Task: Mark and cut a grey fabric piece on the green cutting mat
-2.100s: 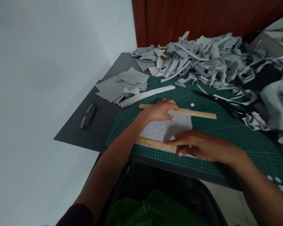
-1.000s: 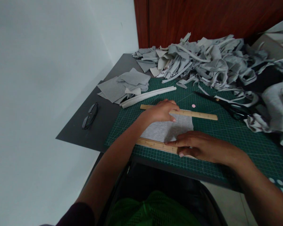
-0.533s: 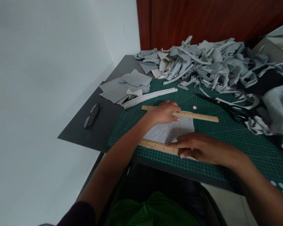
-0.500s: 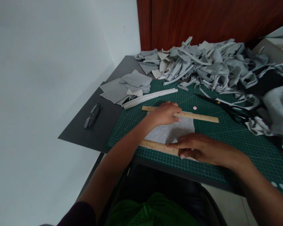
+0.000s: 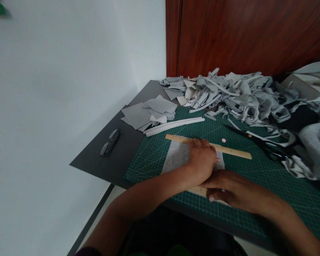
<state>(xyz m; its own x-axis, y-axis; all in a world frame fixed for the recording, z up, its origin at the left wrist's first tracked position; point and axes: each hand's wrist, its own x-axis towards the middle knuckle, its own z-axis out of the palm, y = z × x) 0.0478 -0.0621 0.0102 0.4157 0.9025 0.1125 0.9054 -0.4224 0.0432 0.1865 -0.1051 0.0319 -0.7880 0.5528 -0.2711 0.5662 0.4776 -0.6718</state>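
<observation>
A grey fabric square (image 5: 177, 159) lies on the green cutting mat (image 5: 258, 174) between two wooden rulers. My left hand (image 5: 202, 158) lies flat across the fabric, its fingers reaching the far ruler (image 5: 233, 150). My right hand (image 5: 226, 186) presses down on the near ruler (image 5: 200, 191), which is mostly hidden under both hands. Neither hand grips anything; both rest on top.
Black scissors (image 5: 264, 144) and a small pink disc (image 5: 223, 140) lie on the mat beyond the far ruler. A rolled white strip (image 5: 173, 126), stacked grey squares (image 5: 146, 113) and a big heap of grey offcuts (image 5: 242, 94) fill the back. Glasses (image 5: 110, 142) sit at the left.
My left hand has slid right and toward me over the fabric, uncovering its left part. The camera has tilted up, so the table sits lower in view.
</observation>
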